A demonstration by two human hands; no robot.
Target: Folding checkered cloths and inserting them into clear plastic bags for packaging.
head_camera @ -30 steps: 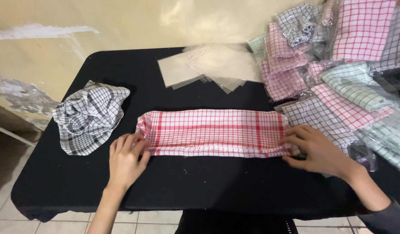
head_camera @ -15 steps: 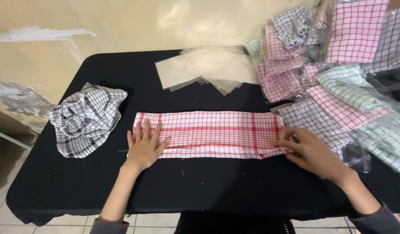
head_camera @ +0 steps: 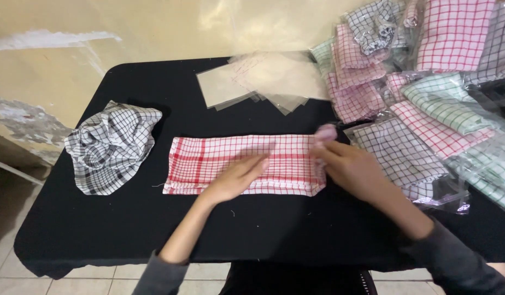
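A heap of clear-wrapped cloth packets (head_camera: 427,87) was seen filling the upper right of the frame: flat, roughly rectangular packs of checked fabric in pink, red, mint green and black-and-white, overlapped and tilted every which way. Just left of that heap, at top centre, a fan of empty clear plastic bags (head_camera: 258,82) was laid flat on the black table (head_camera: 99,235), pale and square-cornered. No label could be made out on any pack.

At centre frame the red-and-white checked cloth (head_camera: 219,158) was spread as a long folded strip, its long axis run left to right across the table, the short ends pointed at the left and right edges of the picture. Its right end was turned up and gathered into a small bunch.

The left hand (head_camera: 236,177) was laid flat on the strip's middle, palm down, fingers straight and together, nothing gripped. The right hand (head_camera: 348,166) was placed at the strip's right end, fingers curled and pinched on the lifted corner of the cloth.

At left of frame a crumpled black-and-white checked cloth (head_camera: 113,147) was left in a loose mound, well apart from the strip and both hands.
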